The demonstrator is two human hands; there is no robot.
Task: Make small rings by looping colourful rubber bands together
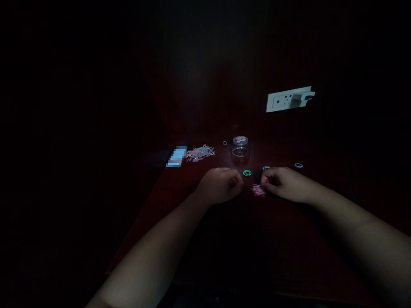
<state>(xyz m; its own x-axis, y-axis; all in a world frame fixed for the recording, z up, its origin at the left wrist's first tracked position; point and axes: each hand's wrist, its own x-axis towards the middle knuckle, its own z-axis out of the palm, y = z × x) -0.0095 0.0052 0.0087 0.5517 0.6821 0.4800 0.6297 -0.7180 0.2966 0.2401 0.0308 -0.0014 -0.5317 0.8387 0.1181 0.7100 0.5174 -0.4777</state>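
My left hand is closed above the dark red table, thumb and fingers curled together. Whatever lies between its fingertips, if anything, is too small and dim to tell. Just past its fingers are green elastic bands. Closed in a pinch, my right hand has its fingertips at the edge of a small pile of pink elastic bands; I cannot make out what it holds. A purple band shows partly behind that hand. A blue-green band lies farther right.
A clear lidded jar stands behind the bands. To the left, a mixed heap of coloured elastic bands lies beside a lit, pixelated rectangle. One pale band sits near the jar. A wall socket holds a plug. The surroundings are very dark.
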